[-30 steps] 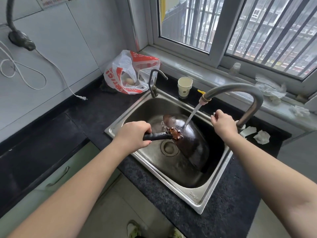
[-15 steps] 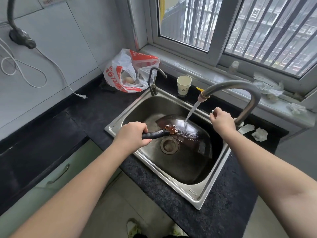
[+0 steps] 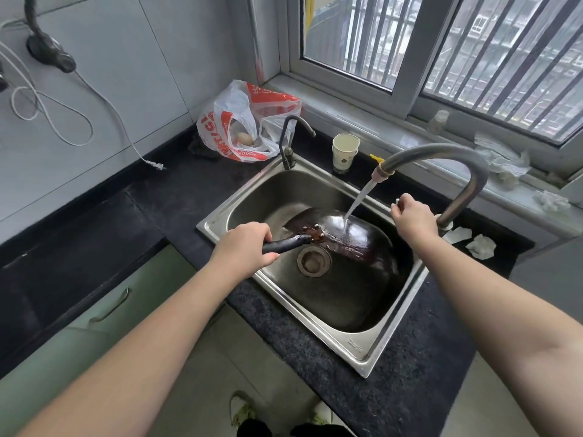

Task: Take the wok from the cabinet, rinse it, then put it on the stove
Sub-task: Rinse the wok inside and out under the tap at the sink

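A dark wok [image 3: 350, 238] lies bottom-up and tilted inside the steel sink [image 3: 356, 345], with water from the curved grey faucet [image 3: 438, 156] streaming onto its back. My left hand [image 3: 244, 249] grips the wok's black handle at the sink's left rim. My right hand [image 3: 411, 216] is at the sink's far right rim beside the faucet base, fingers curled round a small metal lever that is mostly hidden. The stove is out of view.
A small dark tap [image 3: 288, 143] stands at the sink's back left corner. A paper cup [image 3: 344, 151] and a red-and-white plastic bag [image 3: 246, 124] sit behind the sink. Crumpled tissues [image 3: 473, 244] lie right of the faucet. Black counter [image 3: 176, 197] surrounds the sink.
The wok has been turned from steeply tilted to lying flatter under the stream, its handle swinging lower. My right hand has stayed at the faucet lever.
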A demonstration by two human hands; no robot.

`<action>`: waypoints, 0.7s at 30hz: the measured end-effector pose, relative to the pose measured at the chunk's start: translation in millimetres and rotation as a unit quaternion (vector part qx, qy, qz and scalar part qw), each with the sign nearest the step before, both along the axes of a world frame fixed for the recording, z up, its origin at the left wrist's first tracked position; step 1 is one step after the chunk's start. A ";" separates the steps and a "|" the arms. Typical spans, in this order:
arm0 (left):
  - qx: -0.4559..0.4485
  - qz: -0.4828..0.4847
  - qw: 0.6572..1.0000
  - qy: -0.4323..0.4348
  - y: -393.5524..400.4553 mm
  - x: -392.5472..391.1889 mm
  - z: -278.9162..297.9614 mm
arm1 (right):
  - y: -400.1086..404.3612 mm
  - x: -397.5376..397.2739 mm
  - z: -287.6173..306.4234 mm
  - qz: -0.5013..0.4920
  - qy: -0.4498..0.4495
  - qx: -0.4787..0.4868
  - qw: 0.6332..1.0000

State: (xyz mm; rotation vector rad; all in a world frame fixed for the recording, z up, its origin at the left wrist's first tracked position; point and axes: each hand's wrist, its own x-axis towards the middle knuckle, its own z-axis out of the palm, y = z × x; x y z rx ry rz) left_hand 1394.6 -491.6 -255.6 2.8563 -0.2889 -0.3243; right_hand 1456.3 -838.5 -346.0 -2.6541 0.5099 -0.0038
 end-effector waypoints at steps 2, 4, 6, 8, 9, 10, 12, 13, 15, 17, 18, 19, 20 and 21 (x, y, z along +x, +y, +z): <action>0.003 -0.014 1.000 -0.010 -1.6 -1.8 -0.2 | 0.5 -0.1 0.7 0.000 0.001 -0.002 1.000; 0.004 -0.024 1.000 -0.020 -3.0 -3.2 0.5 | 0.6 -0.2 0.5 -0.004 0.003 -0.001 1.000; 0.006 -0.035 0.999 -0.034 -4.3 -4.4 1.3 | 0.9 -0.4 0.4 -0.007 0.004 -0.001 1.000; 0.007 -0.047 0.998 -0.048 -5.8 -5.1 1.8 | 1.1 -0.3 0.5 -0.007 0.005 -0.002 1.000; 0.007 -0.052 0.997 -0.053 -6.8 -5.4 2.0 | 1.1 0.0 0.4 -0.007 0.004 -0.002 1.000; 0.007 -0.055 0.997 -0.056 -7.8 -5.6 2.1 | 1.2 0.0 1.0 -0.007 0.003 0.000 1.000; 0.010 -0.059 0.997 -0.058 -9.9 -6.0 2.2 | 1.2 0.1 2.2 -0.005 0.004 0.003 1.000; 0.012 -0.058 0.997 -0.057 -10.7 -5.9 2.4 | 0.8 0.2 2.2 -0.005 0.006 0.002 1.000; 0.016 -0.049 0.997 -0.053 -11.1 -4.9 3.1 | 0.7 -0.1 3.1 -0.004 0.008 0.000 1.000; 0.016 -0.037 0.998 -0.046 -9.8 -3.6 3.0 | 1.0 -0.3 3.9 -0.005 0.009 0.001 1.000; 0.015 -0.029 0.999 -0.042 -8.9 -3.4 2.8 | 1.6 -0.4 4.3 -0.006 0.010 0.002 1.000; 0.013 -0.021 0.999 -0.039 -8.7 -3.5 2.6 | 2.0 -0.5 4.6 -0.006 0.011 0.002 1.000; 0.012 -0.013 0.999 -0.037 -9.1 -3.4 2.6 | 2.4 -0.8 5.5 -0.005 0.010 0.001 1.000; 0.010 -0.005 0.999 -0.035 -9.8 -3.0 3.0 | 2.7 -0.8 5.8 -0.004 0.010 0.001 1.000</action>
